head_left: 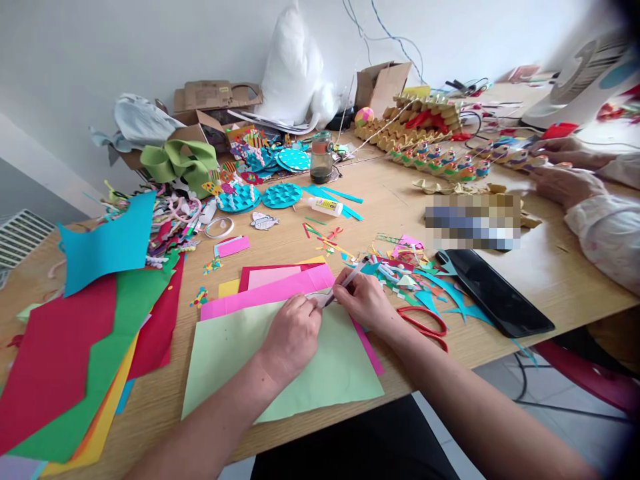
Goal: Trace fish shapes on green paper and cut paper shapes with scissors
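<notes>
My right hand (366,301) is closed around a slim pen (356,272) whose tip points down at a small pale paper piece (318,294). With bent fingers, my left hand (294,333) holds that piece against the sheets; its shape is mostly hidden. Beneath both hands lies a light green sheet (225,360), over a pink sheet (230,301) and some red and yellow paper. Red-handled scissors (425,321) lie just right of my right wrist, near coloured paper scraps (400,273).
A black phone (495,293) lies at right, near another person's hands (567,180). Coloured sheets (60,347) spread at left. Farther back are a glue bottle (326,206), a paper fish (265,221), blue paper discs (281,195), a jar (321,160) and egg cartons (385,137).
</notes>
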A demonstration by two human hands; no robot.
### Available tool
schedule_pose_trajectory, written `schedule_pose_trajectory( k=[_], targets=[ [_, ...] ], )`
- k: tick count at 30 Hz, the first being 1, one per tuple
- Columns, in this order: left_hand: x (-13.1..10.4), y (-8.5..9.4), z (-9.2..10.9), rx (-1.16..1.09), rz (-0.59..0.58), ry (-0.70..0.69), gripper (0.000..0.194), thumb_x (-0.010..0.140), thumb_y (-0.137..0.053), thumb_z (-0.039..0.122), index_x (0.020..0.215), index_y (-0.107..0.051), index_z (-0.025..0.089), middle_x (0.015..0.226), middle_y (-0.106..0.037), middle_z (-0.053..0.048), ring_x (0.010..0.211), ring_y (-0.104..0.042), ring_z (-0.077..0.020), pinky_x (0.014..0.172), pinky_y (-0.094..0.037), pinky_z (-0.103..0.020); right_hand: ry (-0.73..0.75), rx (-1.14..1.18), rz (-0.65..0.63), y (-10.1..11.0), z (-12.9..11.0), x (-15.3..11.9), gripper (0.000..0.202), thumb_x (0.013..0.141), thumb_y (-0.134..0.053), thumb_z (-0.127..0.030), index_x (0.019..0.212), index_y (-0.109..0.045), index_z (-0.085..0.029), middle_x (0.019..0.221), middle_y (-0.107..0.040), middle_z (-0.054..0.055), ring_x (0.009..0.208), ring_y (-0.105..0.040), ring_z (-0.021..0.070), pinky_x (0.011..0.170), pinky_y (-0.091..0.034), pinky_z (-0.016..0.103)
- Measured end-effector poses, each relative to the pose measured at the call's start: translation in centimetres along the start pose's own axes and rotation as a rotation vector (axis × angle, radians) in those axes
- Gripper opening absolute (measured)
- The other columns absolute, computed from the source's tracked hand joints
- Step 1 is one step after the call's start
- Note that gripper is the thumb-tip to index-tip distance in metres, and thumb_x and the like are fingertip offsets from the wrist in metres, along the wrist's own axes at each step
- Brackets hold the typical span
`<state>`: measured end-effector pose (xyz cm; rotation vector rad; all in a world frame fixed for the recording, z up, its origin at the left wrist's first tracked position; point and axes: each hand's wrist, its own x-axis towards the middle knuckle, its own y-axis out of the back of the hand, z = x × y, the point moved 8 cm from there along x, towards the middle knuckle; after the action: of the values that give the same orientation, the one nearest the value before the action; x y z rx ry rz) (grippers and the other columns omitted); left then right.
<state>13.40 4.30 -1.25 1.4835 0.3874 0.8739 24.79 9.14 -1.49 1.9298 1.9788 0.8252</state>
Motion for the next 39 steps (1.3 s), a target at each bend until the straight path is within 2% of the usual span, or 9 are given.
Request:
schedule_pose_trajectory(
  k=[11, 19, 31, 39],
  targets=[
    [0.03, -0.15, -0.17, -0.071, -0.044, 0.028, 0.028, 0.078, -0.042, -0.002, 0.087, -0.064, 0.013, 0.097, -0.065, -0.011, 0.094, -0.057, -0.0232, 0.085, -0.050, -0.037, -0.012, 0.004, 0.035, 0.24, 0.34, 0.07, 0.011, 0.071, -0.048, -0.018, 0.061, -0.052, -0.018, 0.051, -0.053, -0.002, 0.047, -0.045, 0.0103, 0.046, -0.032, 0.021],
    [0.21, -0.40, -0.14, -0.046, -0.057, 0.043, 0.033, 0.081, -0.040, 0.000, 0.105, -0.061, 0.011, 0.091, -0.063, -0.010, 0.088, -0.056, -0.0229, 0.082, -0.050, -0.038, 0.004, 0.005, 0.051, 0.46, 0.18, 0.15, 0.011, 0.071, -0.047, -0.017, 0.061, -0.050, -0.018, 0.054, -0.056, -0.001, 0.049, -0.048, 0.0105, 0.048, -0.034, 0.021],
    [0.44, -0.40, -0.07, -0.035, -0.102, 0.045, 0.037, 0.082, -0.039, 0.000, 0.108, -0.061, 0.014, 0.092, -0.062, -0.009, 0.090, -0.056, -0.0226, 0.081, -0.051, -0.039, 0.005, -0.012, 0.099, 0.72, 0.24, 0.11, 0.011, 0.073, -0.048, -0.018, 0.062, -0.049, -0.019, 0.052, -0.055, -0.001, 0.047, -0.047, 0.0105, 0.047, -0.034, 0.021],
    [0.36, -0.55, -0.08, -0.027, -0.109, 0.045, 0.034, 0.084, -0.039, 0.001, 0.108, -0.061, 0.011, 0.092, -0.062, -0.010, 0.090, -0.056, -0.0230, 0.083, -0.050, -0.038, 0.007, -0.053, 0.125, 0.87, 0.32, 0.11, 0.011, 0.072, -0.048, -0.019, 0.062, -0.048, -0.019, 0.051, -0.053, -0.002, 0.046, -0.047, 0.0103, 0.047, -0.034, 0.021]
  ],
)
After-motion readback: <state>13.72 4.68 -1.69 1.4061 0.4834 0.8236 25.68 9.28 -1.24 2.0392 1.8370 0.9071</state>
